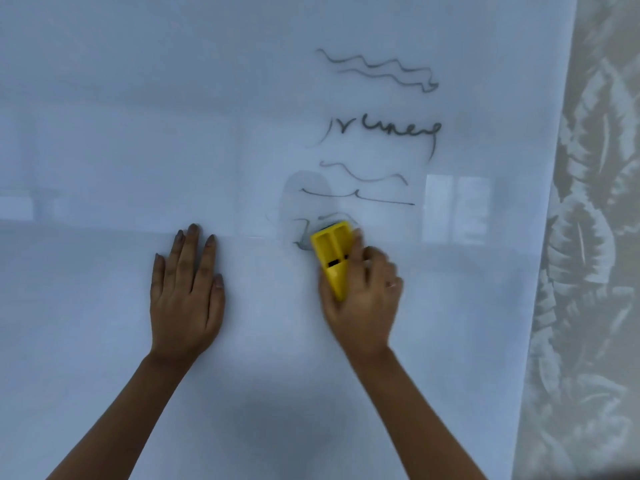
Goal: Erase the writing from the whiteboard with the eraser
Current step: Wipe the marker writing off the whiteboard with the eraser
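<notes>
A glossy white whiteboard (104,133) fills the view, with a pale leaf-patterned curtain (588,237) along its right edge. The left hand (185,292) lies flat on the board, fingers spread, holding nothing. The right hand's (363,299) grip is closed around a yellow plastic eraser (330,254), pressed against the lowest smudged line of dark scribbled writing (381,129); four lines above it are intact
</notes>
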Tool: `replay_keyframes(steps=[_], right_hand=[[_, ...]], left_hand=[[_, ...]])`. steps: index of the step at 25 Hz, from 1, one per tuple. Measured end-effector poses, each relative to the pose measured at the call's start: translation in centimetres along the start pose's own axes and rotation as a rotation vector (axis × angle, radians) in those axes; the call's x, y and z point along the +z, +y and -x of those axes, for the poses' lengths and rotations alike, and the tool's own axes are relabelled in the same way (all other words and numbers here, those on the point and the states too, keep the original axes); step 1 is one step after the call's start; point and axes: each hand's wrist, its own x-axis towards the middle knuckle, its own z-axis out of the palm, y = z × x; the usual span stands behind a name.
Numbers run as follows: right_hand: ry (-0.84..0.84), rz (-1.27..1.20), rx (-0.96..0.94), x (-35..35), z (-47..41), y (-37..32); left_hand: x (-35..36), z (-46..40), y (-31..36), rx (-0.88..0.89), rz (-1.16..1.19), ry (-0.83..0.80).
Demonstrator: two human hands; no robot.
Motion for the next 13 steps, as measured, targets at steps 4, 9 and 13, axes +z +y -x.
replay_keyframes(steps=[4, 9, 13], right_hand=[[-0.076, -0.038, -0.209, 0.4, 4.3, -2.2], [0.013, 0.031, -0.005, -2.1, 3.4, 5.9], [0.14, 0.019, 0.306, -2.4, -3.6, 10.1]], left_hand=[[-0.5, -0.1, 0.2, -0.015, 0.075, -0.007], [-1.0, -4.5, -0.5, 0.005, 0.109, 0.052], [-0.5, -10.0, -0.4, 0.041, 0.112, 0.059]])
